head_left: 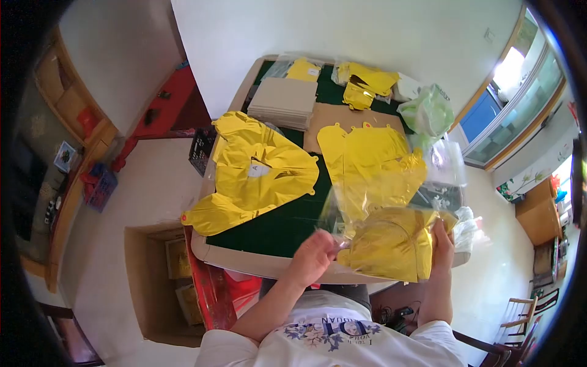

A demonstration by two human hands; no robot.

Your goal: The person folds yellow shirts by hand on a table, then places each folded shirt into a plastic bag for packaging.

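Both hands are closed on a clear plastic bag (335,208) with a folded yellow foil balloon (391,244) in it, held above the table's near edge. My left hand (315,255) pinches the bag's loose clear edge. Around the packed foil's right side wraps my right hand (443,244), thumb over the front. Just beyond the bag lies a flat yellow foil sheet (361,153) with small tabs. To the left, a larger crumpled yellow foil balloon (263,165), with a white label marked A, spreads over the green table top (287,227).
A stack of grey cardboard sheets (282,101) stands at the back left. Further yellow foil packs (370,82) and a pale green plastic bag (428,113) lie along the back and right. An open cardboard box (143,287) with bagged yellow packs sits on the floor at left.
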